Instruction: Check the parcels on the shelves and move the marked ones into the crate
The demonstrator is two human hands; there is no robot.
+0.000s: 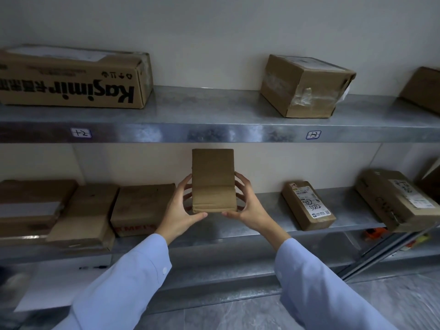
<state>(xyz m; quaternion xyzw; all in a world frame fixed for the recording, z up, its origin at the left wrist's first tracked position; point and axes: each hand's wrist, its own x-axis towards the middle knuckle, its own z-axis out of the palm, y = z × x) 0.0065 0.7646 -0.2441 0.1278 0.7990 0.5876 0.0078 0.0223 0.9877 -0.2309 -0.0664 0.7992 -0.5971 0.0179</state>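
Observation:
A small plain brown parcel stands on end in front of the middle shelf, held between both hands. My left hand grips its left side and bottom corner. My right hand grips its right side, thumb under the lower edge. The face turned to me shows no label or mark. To the right lies a small parcel with a white label and handwritten digits. A larger labelled box sits at the far right. No crate is in view.
The upper shelf carries a long printed box, a taped box and a box corner. Several flat brown parcels fill the middle shelf's left. Tags mark the shelf edge. Grey tiled floor lies below.

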